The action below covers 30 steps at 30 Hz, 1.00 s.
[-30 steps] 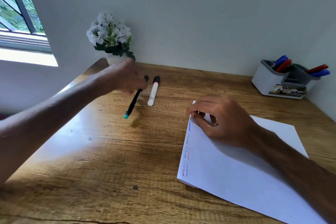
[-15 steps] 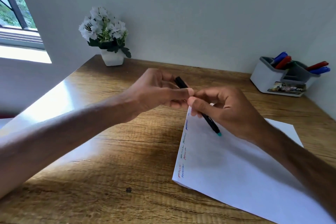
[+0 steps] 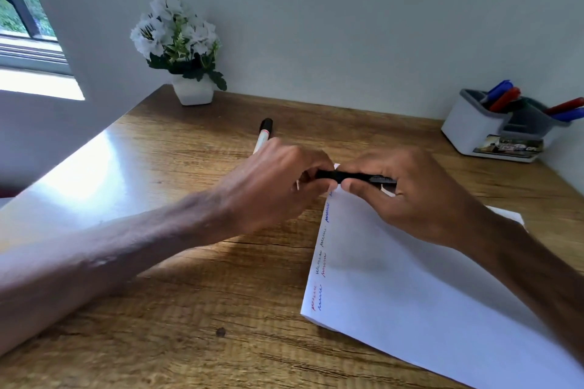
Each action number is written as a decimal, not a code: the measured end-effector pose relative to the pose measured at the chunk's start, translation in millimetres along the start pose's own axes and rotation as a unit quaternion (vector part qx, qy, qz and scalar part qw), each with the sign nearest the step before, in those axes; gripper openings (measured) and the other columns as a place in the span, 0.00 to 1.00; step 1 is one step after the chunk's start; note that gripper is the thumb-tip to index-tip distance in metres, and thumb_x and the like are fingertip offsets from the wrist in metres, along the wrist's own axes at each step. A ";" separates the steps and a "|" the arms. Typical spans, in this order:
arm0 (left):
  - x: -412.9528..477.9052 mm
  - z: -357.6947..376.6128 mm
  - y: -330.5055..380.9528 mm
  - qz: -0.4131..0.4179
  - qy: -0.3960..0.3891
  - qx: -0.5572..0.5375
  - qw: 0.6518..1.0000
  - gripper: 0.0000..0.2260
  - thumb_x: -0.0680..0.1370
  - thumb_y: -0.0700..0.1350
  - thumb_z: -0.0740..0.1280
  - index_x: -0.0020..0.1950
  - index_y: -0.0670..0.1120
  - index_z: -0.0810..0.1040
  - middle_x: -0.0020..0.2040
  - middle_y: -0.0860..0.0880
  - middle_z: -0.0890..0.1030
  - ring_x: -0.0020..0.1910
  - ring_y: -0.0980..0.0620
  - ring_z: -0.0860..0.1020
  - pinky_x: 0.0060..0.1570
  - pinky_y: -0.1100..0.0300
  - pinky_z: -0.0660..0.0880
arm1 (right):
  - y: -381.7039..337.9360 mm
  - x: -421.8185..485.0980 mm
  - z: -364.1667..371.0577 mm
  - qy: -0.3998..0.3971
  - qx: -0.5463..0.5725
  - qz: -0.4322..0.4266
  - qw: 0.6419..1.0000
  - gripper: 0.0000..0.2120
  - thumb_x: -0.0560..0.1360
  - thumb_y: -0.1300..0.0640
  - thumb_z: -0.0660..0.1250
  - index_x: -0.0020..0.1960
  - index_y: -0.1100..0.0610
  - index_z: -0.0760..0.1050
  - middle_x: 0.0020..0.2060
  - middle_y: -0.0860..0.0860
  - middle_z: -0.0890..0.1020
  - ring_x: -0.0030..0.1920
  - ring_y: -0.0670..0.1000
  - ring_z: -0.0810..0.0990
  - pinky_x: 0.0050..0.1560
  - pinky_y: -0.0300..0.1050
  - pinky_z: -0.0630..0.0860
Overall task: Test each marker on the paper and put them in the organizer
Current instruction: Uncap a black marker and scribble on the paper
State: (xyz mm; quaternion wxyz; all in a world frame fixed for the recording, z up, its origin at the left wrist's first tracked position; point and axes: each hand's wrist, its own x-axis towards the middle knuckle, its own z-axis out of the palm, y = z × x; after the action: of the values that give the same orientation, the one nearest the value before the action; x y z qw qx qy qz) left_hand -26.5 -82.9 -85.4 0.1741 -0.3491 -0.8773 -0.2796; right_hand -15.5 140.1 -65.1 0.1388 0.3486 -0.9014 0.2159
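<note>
A: What's the count?
B: One black marker [image 3: 354, 176], held by both grips, left hand [image 3: 278, 180] and right hand [image 3: 407, 196], above the paper's [image 3: 426, 278] far corner. One white marker [image 3: 264, 136] lies beyond on the table [image 3: 189, 309]. Four markers [image 3: 507, 99] stand in the organizer [image 3: 474, 133], far right.

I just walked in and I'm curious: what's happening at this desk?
A person grips a black marker with the left hand and right hand, level above the far corner of the paper, maybe to uncap it. Test squiggles already line its edge. A white marker lies on the desk behind the left hand; the organizer holds blue and red markers.
</note>
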 end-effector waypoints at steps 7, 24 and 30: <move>-2.5 -1.8 2.1 0.075 0.006 0.049 0.996 0.12 0.83 0.48 0.66 0.60 0.43 0.84 0.47 0.49 0.86 0.39 0.54 0.82 0.38 0.57 0.79 | 1.5 -3.1 4.9 0.013 -0.056 -0.013 0.998 0.13 0.79 0.49 0.65 0.61 0.45 0.83 0.42 0.45 0.87 0.38 0.50 0.82 0.37 0.51 0.78; -4.8 -0.9 -4.2 0.079 -0.041 0.137 0.986 0.12 0.85 0.45 0.60 0.67 0.44 0.73 0.52 0.47 0.83 0.43 0.51 0.82 0.36 0.53 0.81 | -5.5 -3.1 0.2 -0.012 -0.024 0.097 0.995 0.13 0.79 0.41 0.64 0.61 0.42 0.72 0.31 0.46 0.81 0.31 0.43 0.77 0.33 0.47 0.71; -6.7 -2.1 -15.9 0.025 -0.030 0.039 0.998 0.09 0.86 0.49 0.53 0.50 0.47 0.68 0.39 0.48 0.76 0.36 0.47 0.74 0.35 0.45 0.73 | 4.1 1.8 -20.7 0.057 0.359 0.174 0.915 0.19 0.79 0.76 0.53 0.46 0.59 0.78 0.37 0.56 0.84 0.35 0.50 0.76 0.32 0.45 0.70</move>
State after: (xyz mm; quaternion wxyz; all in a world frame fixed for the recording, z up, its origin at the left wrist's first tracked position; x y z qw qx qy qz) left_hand -32.9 -97.2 -93.0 0.1684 -0.3720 -0.8833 -0.2302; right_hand -17.6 151.9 -47.6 0.0159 0.1997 -0.8003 0.5652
